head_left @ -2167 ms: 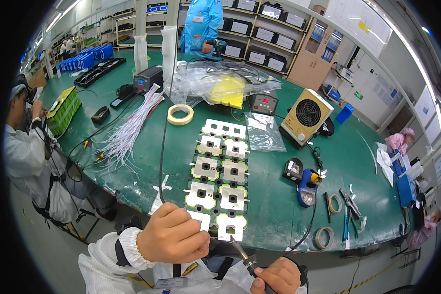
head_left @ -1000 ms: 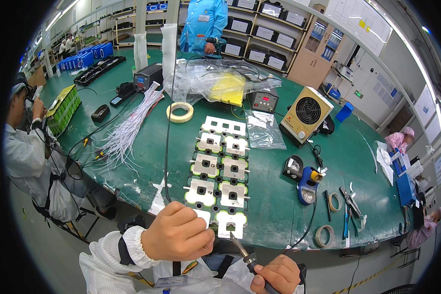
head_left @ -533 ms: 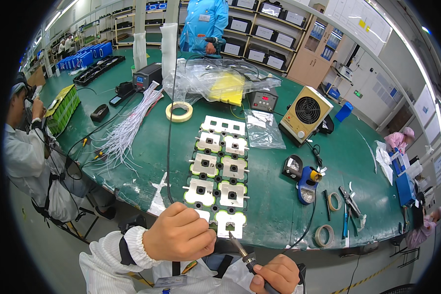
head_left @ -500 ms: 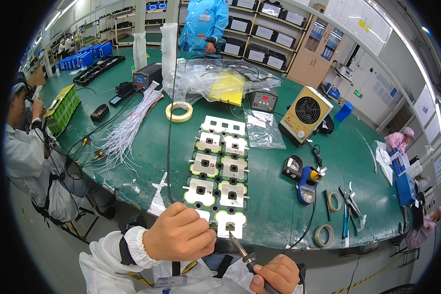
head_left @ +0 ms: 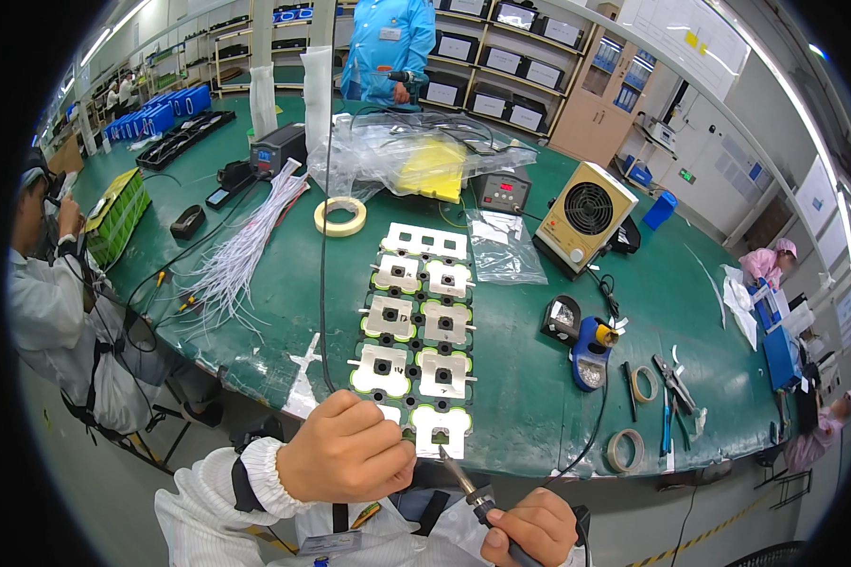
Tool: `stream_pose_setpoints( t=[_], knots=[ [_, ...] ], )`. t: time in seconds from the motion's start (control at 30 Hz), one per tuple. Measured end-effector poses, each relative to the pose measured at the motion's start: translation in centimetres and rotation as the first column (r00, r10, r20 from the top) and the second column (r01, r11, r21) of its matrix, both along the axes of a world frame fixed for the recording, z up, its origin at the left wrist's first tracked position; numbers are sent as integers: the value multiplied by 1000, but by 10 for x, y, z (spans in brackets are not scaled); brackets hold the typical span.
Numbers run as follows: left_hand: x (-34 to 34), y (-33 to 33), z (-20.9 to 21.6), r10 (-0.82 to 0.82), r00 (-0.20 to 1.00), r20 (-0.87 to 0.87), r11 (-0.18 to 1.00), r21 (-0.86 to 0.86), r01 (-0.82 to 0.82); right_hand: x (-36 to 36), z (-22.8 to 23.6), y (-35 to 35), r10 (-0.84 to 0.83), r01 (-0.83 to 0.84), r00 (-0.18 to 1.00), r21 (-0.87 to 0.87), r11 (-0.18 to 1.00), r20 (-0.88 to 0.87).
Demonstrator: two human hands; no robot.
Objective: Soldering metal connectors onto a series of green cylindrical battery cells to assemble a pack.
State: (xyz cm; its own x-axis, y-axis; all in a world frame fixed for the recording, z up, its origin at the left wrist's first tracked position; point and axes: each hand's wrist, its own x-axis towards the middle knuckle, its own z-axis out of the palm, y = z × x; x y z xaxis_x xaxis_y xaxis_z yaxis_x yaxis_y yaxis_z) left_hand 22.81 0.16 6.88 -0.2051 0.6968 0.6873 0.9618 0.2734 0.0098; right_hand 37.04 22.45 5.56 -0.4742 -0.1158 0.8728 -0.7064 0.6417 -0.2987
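My right hand [head_left: 531, 527] grips a soldering iron [head_left: 477, 498] by its handle. The iron's tip points up and left at the lower edge of the nearest right metal tab plate [head_left: 442, 421], touching it or just above it. That plate belongs to a battery module [head_left: 414, 348] with two columns of silvery plates on green-edged black cell holders, lying at the table's near edge. Left of the tip, my left hand [head_left: 348, 449] is closed with its fingers pinched beside the module's near left corner, partly covering a plate. A thin dark cord [head_left: 324, 283] runs down to this hand; what the fingers hold is hidden.
On the green table [head_left: 539, 378] are an iron stand [head_left: 591, 354], a fan unit [head_left: 586, 215], tape rolls [head_left: 340, 217], pliers [head_left: 673, 386], a bundle of white wires [head_left: 241, 255] and plastic bags [head_left: 388, 146]. Co-workers are at the left, far side and right.
The view has shifted slightly, so the table's things sit a little farther left. Both hands and the soldering iron keep nearly the same pose at the same plate.
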Motion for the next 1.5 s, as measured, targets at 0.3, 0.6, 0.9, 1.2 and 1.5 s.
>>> stream_pose_setpoints(
  t=[0.3, 0.6, 0.9, 1.2, 1.5],
  knots=[
    [-2, -12, 17, 76, 997, -15, 994, 74, -74, -1, 2, -1, -7, 7, 1000, 2, 1000, -2],
    [-1, -22, 21, 92, 996, -6, 995, 29, -92, -3, 3, -3, 7, -7, 1000, 4, 1000, -7],
    [0, -15, 12, -28, 994, 105, 999, 33, 24, -2, 4, -1, 7, -7, 1000, -1, 1000, -13],
    [-1, -8, 4, -44, 994, 98, 999, 13, 43, -2, 0, 0, 20, -21, 1000, -20, 1000, -20],
    [-2, -7, 0, -26, 995, 97, 1000, -6, 26, -3, 0, 1, 19, -19, 1000, -11, 1000, -7]
  ],
)
